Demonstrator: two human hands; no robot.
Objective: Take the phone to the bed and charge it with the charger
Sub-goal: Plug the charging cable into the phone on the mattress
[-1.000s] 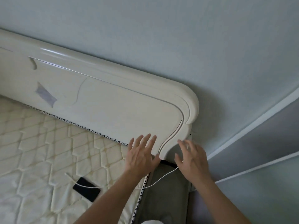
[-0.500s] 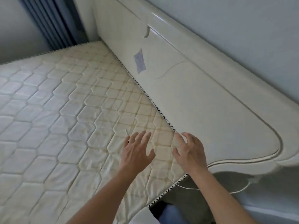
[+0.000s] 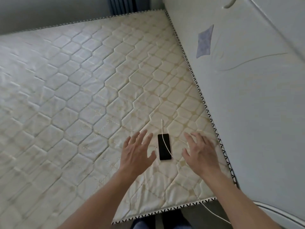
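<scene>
A black phone (image 3: 164, 147) lies flat on the quilted cream mattress (image 3: 79, 90), near its front right corner. A thin white charger cable (image 3: 165, 141) runs across the phone's face; its loose end rests on the mattress just beyond the phone. More of the cable drops over the mattress edge at the lower right. My left hand (image 3: 137, 154) hovers just left of the phone, fingers spread, holding nothing. On the other side of the phone, my right hand (image 3: 200, 152) is spread and empty too. Neither hand touches the phone.
A cream headboard (image 3: 250, 90) with a grey-blue patch rises along the mattress's right side. Dark blue curtains (image 3: 122, 4) hang beyond the far edge. Below the near mattress edge I see my legs and dark floor.
The view swung from the headboard corner down onto the mattress. Both hands moved from beside the headboard to either side of the phone, which is back in view.
</scene>
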